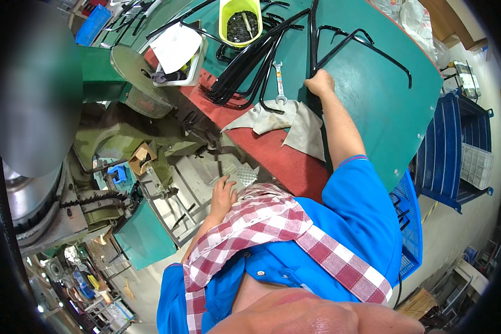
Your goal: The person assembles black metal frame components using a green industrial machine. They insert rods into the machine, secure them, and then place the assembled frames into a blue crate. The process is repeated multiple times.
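My right hand (321, 84) reaches out over the green table and is closed around the lower end of a black bent metal rod frame (313, 44). The frame's thin arms spread out over the table to the right. My left hand (222, 196) is low beside my checked apron, its fingers stretched out and nothing visible in it. Just beyond its fingertips stands a dark upright bar (219, 164) of the machine. A bundle of similar black bent rods (242, 69) lies left of my right hand. An open-end wrench (279, 82) rests between them.
A pale cloth (303, 123) lies on the red strip at the table's near edge. Behind are a yellow-green tub (224, 22) of small dark parts and a white tray (193, 73) with paper. A green machine (103, 136) fills the left; blue crates (428, 150) stand right.
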Motion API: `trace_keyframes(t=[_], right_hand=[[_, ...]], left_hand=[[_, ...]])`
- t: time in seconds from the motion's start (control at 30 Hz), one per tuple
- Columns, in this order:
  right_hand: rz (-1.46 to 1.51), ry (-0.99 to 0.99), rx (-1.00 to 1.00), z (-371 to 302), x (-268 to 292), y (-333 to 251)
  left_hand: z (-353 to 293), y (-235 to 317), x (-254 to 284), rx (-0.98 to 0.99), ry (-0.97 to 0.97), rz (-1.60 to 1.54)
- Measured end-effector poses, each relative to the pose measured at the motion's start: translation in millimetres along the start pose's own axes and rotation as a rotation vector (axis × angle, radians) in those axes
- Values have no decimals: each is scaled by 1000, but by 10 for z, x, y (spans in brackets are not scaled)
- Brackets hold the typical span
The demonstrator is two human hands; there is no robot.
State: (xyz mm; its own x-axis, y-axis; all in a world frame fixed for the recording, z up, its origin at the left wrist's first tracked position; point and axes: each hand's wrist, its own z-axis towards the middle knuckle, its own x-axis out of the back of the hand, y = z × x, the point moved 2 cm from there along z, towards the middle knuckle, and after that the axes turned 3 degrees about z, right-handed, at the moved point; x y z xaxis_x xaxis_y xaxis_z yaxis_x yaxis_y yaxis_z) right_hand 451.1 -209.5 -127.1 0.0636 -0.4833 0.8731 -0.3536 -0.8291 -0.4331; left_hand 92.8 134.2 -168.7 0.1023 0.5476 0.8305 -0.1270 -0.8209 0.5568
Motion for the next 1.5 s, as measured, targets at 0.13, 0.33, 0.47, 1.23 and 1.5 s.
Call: trace_keyframes(t=[0.13,0.33,0.47,1.23,1.5], right_hand=[[401,-70,58,-216,87,111],[768,-174,93,-1069,-26,47],[879,-324,106,-1271,-308,57],[983,552,457,-1217,253,-140],[1212,513,819,-3055,1748,-787]], left_hand=[[29,29,60,-3,19,-29],[39,89,3,-22,5,-55],[85,199,-2,-59,0,-55],[-960,142,-96,202,100,-58],[-1326,-204,-37,5,187,-77]])
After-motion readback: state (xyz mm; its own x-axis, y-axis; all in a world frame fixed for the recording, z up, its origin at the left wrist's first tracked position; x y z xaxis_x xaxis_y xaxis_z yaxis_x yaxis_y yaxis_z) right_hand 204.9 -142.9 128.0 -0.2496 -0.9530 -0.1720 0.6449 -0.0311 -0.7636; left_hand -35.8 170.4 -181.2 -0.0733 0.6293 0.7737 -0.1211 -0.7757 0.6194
